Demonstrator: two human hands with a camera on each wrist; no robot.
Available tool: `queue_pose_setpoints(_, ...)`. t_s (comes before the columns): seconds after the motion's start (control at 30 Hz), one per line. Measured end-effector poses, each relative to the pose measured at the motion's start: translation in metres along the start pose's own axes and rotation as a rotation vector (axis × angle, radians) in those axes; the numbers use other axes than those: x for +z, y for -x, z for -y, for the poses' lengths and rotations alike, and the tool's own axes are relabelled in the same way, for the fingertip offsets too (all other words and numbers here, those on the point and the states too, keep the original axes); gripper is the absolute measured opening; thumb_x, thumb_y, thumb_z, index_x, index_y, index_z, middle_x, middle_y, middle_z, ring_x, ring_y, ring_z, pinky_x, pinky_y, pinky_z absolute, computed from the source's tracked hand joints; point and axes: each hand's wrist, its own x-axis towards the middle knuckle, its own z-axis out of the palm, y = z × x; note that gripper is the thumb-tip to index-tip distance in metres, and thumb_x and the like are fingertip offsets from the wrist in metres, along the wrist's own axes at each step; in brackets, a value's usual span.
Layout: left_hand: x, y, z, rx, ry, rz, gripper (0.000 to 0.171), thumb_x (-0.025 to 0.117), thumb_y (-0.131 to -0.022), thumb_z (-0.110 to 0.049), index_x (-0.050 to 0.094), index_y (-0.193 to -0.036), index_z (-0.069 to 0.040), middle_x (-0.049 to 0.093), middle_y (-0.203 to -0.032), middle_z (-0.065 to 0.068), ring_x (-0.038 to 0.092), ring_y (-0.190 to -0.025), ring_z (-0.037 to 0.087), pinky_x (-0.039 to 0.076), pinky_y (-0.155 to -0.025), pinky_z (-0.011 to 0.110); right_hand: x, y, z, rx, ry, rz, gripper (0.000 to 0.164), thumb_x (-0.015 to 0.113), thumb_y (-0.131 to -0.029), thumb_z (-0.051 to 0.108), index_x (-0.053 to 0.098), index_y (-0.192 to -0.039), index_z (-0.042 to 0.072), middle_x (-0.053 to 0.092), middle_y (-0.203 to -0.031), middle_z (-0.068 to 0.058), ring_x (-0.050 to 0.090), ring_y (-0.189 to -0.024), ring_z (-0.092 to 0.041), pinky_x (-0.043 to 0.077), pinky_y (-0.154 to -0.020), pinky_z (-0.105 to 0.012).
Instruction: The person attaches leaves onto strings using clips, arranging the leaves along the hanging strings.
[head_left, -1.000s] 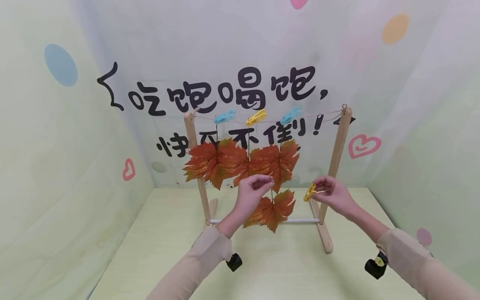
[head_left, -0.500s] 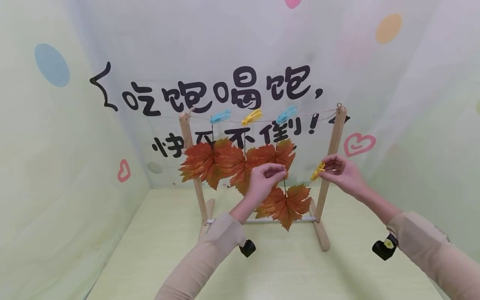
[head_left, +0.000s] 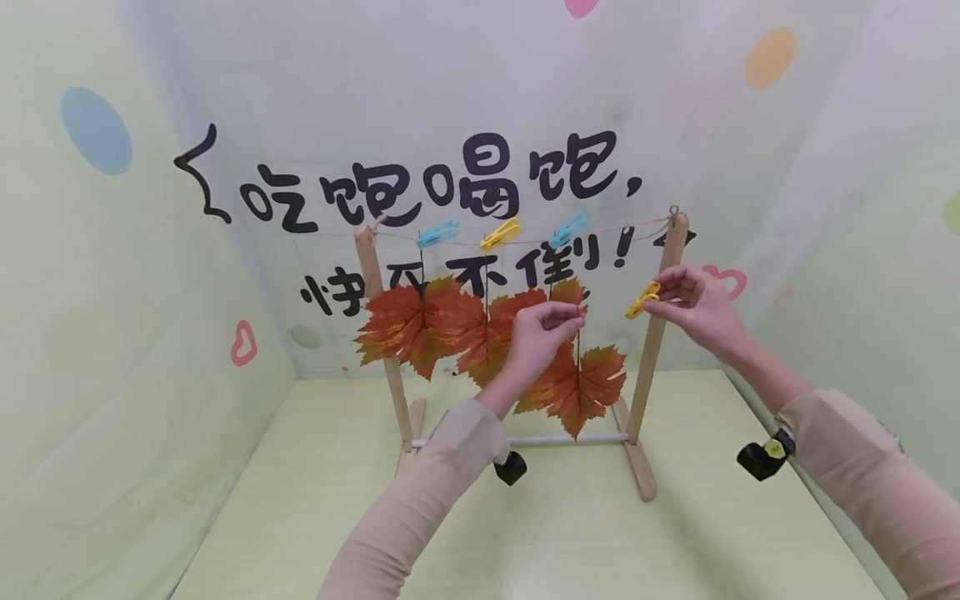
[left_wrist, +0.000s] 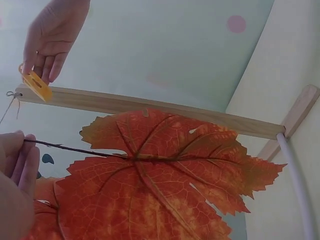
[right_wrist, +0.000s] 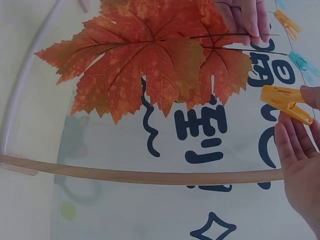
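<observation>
My left hand (head_left: 542,337) pinches the thin dark stem of an orange-red maple leaf (head_left: 581,385), which hangs below the fingers in front of the rack. In the left wrist view the stem (left_wrist: 75,148) runs from the fingertips to the leaf. My right hand (head_left: 697,308) holds a yellow clothespin (head_left: 642,300) between thumb and fingers, beside the right post. Behind, several leaves (head_left: 401,325) hang by their stems from a string (head_left: 618,227), held by a blue clothespin (head_left: 438,233), a yellow clothespin (head_left: 501,235) and another blue clothespin (head_left: 569,228). My left hand partly hides the rightmost hanging leaf.
The string is tied between a left wooden post (head_left: 369,258) and a right wooden post (head_left: 648,367). A white bar (head_left: 566,438) joins the posts low down. The rack stands on a pale table (head_left: 525,533), with printed cloth walls (head_left: 360,75) around it.
Both hands have risen toward the string, the left also moving right. The held leaf has come up with the left hand, and the yellow clothespin with the right.
</observation>
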Motion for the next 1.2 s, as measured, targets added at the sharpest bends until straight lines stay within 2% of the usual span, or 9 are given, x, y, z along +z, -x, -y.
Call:
queue_pose_setpoints(0.27, 0.011, -0.016, -0.001, 0.048, -0.023, -0.052, 0.020, 0.067, -0.081, -0.010, 0.067, -0.099, -0.001, 0.068, -0.095, 0.009, 0.063, -0.081, 0.011, 0.051, -0.074, 0.022, -0.001, -0.008, 0.007, -0.014, -0.007, -0.019, 0.025, 0.064, -0.078, -0.009, 0.051, -0.099, -0.002, 0.061, -0.086, 0.005, 0.059, -0.077, -0.004, 0.049, -0.070, -0.013)
queue_pose_setpoints(0.43, 0.017, -0.024, -0.005, 0.039, 0.025, -0.071, 0.020, 0.067, -0.081, -0.007, 0.066, -0.098, 0.002, 0.068, -0.095, 0.011, 0.063, -0.081, 0.013, 0.052, -0.073, 0.021, -0.002, -0.012, 0.013, -0.021, -0.034, -0.033, 0.026, 0.065, -0.078, -0.008, 0.052, -0.099, 0.001, 0.061, -0.087, 0.004, 0.060, -0.077, -0.004, 0.049, -0.069, -0.013)
queue_pose_setpoints(0.57, 0.021, -0.031, -0.008, 0.032, 0.061, -0.078, 0.020, 0.067, -0.080, -0.006, 0.066, -0.098, 0.003, 0.068, -0.096, 0.013, 0.064, -0.082, 0.015, 0.051, -0.074, 0.022, -0.006, -0.014, 0.016, -0.016, -0.006, -0.046, 0.027, 0.065, -0.078, -0.007, 0.053, -0.100, 0.001, 0.061, -0.087, 0.006, 0.060, -0.077, -0.004, 0.049, -0.070, -0.012)
queue_pose_setpoints(0.7, 0.026, -0.040, -0.009, 0.052, 0.082, -0.101, 0.020, 0.068, -0.079, -0.007, 0.067, -0.098, 0.001, 0.068, -0.095, 0.009, 0.064, -0.081, 0.012, 0.052, -0.074, 0.022, -0.009, -0.018, 0.019, -0.014, 0.030, -0.074, 0.027, 0.067, -0.078, -0.004, 0.053, -0.100, 0.001, 0.062, -0.087, 0.006, 0.061, -0.077, -0.004, 0.049, -0.069, -0.012)
queue_pose_setpoints(0.9, 0.031, -0.047, -0.015, 0.049, 0.081, -0.130, 0.020, 0.069, -0.079, -0.008, 0.069, -0.097, -0.001, 0.069, -0.093, 0.008, 0.065, -0.079, 0.010, 0.052, -0.073, 0.022, -0.011, -0.021, 0.022, 0.008, 0.064, -0.104, 0.027, 0.068, -0.078, -0.001, 0.054, -0.100, 0.003, 0.062, -0.087, 0.007, 0.061, -0.077, -0.004, 0.049, -0.070, -0.013)
queue_pose_setpoints(1.2, 0.037, -0.057, -0.022, 0.020, 0.113, -0.169, 0.021, 0.068, -0.080, -0.012, 0.069, -0.098, -0.002, 0.069, -0.091, 0.007, 0.065, -0.077, 0.009, 0.052, -0.071, 0.020, -0.009, -0.030, 0.031, -0.038, -0.048, -0.151, 0.025, 0.065, -0.078, -0.006, 0.055, -0.100, 0.002, 0.062, -0.088, 0.004, 0.060, -0.079, -0.005, 0.049, -0.071, -0.012)
